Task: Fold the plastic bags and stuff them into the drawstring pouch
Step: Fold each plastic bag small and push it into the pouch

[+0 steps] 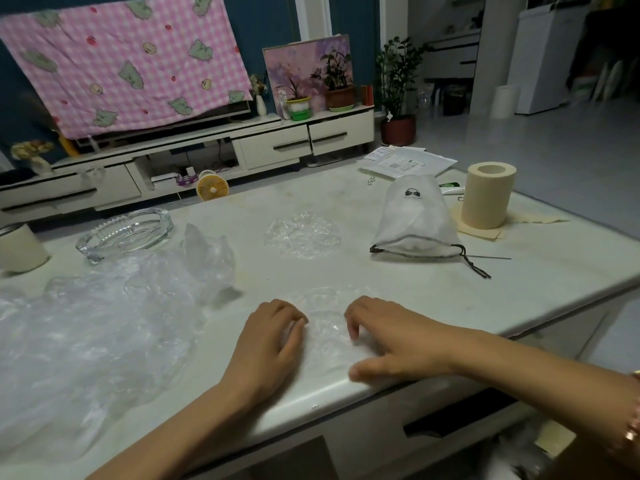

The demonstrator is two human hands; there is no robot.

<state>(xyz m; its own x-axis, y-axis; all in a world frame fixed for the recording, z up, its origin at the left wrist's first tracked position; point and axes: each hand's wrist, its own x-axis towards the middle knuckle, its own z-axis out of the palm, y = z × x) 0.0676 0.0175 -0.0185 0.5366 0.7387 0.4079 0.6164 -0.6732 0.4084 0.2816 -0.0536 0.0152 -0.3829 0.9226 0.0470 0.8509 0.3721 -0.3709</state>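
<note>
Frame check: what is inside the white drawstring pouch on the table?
Its contents are hidden: the drawstring pouch looks bulged, so something probably fills it, but the opaque white fabric covers everything. Only its logo and black cord show.

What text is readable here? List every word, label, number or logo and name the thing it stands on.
No text here can be read.
drawstring pouch: a black logo with a line of small print under it, too small to read.
papers behind the pouch: printed lines and a code-like block, too blurred to read.
green tube beside the paper roll: any label is too small to tell.
</note>
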